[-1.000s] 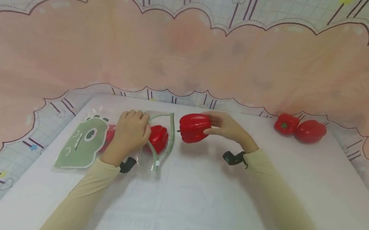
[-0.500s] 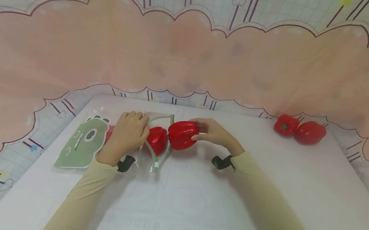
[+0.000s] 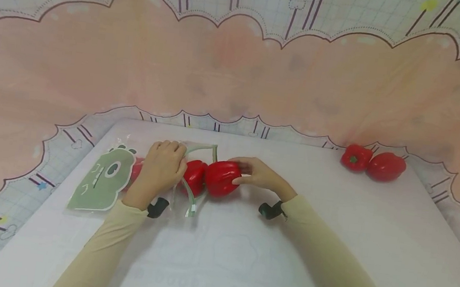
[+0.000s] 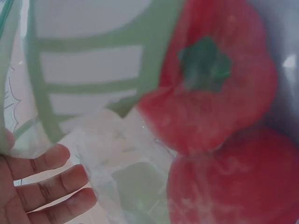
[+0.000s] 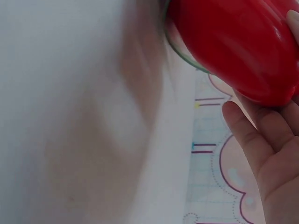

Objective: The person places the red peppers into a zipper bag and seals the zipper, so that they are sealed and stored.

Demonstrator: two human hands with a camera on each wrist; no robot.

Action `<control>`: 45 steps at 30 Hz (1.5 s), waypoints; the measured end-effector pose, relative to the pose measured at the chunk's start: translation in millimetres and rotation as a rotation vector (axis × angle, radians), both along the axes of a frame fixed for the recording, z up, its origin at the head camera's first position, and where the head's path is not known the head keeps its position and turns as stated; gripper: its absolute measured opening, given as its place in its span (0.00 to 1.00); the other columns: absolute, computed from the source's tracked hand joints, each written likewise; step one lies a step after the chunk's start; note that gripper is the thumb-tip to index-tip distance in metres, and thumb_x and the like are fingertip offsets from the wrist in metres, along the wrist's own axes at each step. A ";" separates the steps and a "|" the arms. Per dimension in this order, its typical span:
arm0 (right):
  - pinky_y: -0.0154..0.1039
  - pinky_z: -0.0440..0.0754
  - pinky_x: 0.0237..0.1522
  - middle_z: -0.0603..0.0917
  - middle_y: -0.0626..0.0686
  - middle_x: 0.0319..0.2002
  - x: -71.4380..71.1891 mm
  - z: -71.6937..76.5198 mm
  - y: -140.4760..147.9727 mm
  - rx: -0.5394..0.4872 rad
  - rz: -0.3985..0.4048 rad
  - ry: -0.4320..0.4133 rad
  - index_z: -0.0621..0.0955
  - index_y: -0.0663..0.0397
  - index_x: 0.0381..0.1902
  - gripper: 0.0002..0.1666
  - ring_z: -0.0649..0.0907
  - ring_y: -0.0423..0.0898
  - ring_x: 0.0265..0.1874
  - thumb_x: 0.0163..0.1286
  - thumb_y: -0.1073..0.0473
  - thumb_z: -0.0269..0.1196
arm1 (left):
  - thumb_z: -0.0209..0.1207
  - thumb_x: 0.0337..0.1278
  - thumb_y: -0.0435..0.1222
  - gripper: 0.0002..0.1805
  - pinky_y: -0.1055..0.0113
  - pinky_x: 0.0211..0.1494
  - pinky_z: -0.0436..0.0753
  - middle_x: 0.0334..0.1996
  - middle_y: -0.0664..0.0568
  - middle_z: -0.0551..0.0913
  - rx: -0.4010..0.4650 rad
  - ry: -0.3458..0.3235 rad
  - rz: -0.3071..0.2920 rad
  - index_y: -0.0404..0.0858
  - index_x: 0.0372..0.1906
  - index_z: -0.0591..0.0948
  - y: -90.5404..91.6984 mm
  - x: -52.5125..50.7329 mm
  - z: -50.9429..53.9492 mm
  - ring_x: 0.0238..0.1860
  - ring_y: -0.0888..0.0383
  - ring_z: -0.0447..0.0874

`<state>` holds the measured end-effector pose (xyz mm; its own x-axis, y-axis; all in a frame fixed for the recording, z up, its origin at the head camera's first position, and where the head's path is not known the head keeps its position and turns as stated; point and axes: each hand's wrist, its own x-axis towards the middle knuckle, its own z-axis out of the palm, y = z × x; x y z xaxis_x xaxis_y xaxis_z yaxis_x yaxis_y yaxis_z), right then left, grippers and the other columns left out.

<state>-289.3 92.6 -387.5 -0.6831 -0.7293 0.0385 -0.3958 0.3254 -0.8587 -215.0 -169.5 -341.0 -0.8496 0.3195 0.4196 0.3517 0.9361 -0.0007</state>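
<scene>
A clear zip bag (image 3: pixel 98 182) with a green one-eyed cartoon print lies on the left half of the table, its green-trimmed mouth spread to the right. My left hand (image 3: pixel 159 171) holds the upper film of the bag near that mouth. Red bell peppers show inside through the plastic; one bell pepper (image 3: pixel 194 177) sits just within the mouth, and the left wrist view shows a green-stemmed pepper (image 4: pixel 219 88) behind the film. My right hand (image 3: pixel 260 176) grips another red bell pepper (image 3: pixel 222 179) from its right side, at the bag's mouth, in front of the inner pepper.
Two more red bell peppers, one with its green stem facing forward (image 3: pixel 356 158) and one on its side (image 3: pixel 386 167), rest at the table's back right. A patterned pink cloth (image 3: pixel 238 77) rises behind the white table (image 3: pixel 328 251).
My right hand has carried the bell pepper left and down, from apart from the bag to its mouth. The left hand and the bag have stayed nearly in place.
</scene>
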 end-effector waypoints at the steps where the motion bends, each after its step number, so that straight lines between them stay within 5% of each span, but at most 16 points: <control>1: 0.48 0.75 0.59 0.77 0.63 0.58 0.5 -1.1 -1.4 -0.007 0.003 0.004 0.69 0.65 0.62 0.33 0.77 0.56 0.58 0.59 0.64 0.64 | 0.49 0.57 0.37 0.17 0.48 0.55 0.74 0.43 0.38 0.82 0.001 0.008 -0.002 0.31 0.45 0.78 0.1 0.0 -0.4 0.46 0.42 0.78; 12: 0.49 0.73 0.61 0.76 0.62 0.59 3.4 -6.8 -20.5 -0.053 -0.025 0.076 0.67 0.64 0.64 0.34 0.76 0.56 0.60 0.61 0.63 0.63 | 0.49 0.56 0.37 0.15 0.48 0.57 0.73 0.43 0.39 0.81 -0.025 -0.017 0.008 0.31 0.41 0.78 2.5 0.1 -2.0 0.49 0.42 0.77; 21: 0.51 0.74 0.60 0.74 0.58 0.58 6.7 -8.9 -37.8 -0.054 -0.146 0.091 0.69 0.57 0.64 0.34 0.75 0.54 0.59 0.59 0.60 0.65 | 0.48 0.55 0.37 0.15 0.48 0.57 0.74 0.41 0.39 0.82 -0.025 0.006 0.004 0.33 0.40 0.79 3.8 -1.7 -2.0 0.48 0.43 0.77; 29: 0.47 0.78 0.56 0.76 0.61 0.54 8.0 -10.2 -47.1 -0.066 -0.236 0.202 0.71 0.60 0.62 0.33 0.79 0.55 0.52 0.58 0.62 0.66 | 0.48 0.55 0.37 0.15 0.48 0.58 0.72 0.42 0.39 0.82 -0.020 0.003 -0.006 0.32 0.41 0.79 4.7 -1.2 -2.6 0.49 0.42 0.77; 38: 0.40 0.81 0.51 0.80 0.58 0.54 11.8 -14.9 -65.3 -0.082 -0.399 0.230 0.74 0.59 0.58 0.31 0.82 0.52 0.50 0.55 0.62 0.69 | 0.48 0.55 0.36 0.16 0.49 0.56 0.72 0.40 0.39 0.82 0.001 0.049 -0.023 0.31 0.41 0.79 5.3 -2.3 -4.6 0.47 0.42 0.77; 45: 0.38 0.82 0.49 0.82 0.58 0.51 14.3 -13.9 -77.5 -0.096 -0.463 0.231 0.75 0.60 0.52 0.28 0.83 0.51 0.48 0.54 0.62 0.70 | 0.49 0.56 0.38 0.19 0.48 0.60 0.71 0.44 0.38 0.82 0.006 0.012 -0.002 0.31 0.49 0.78 5.8 -3.4 -5.0 0.50 0.42 0.76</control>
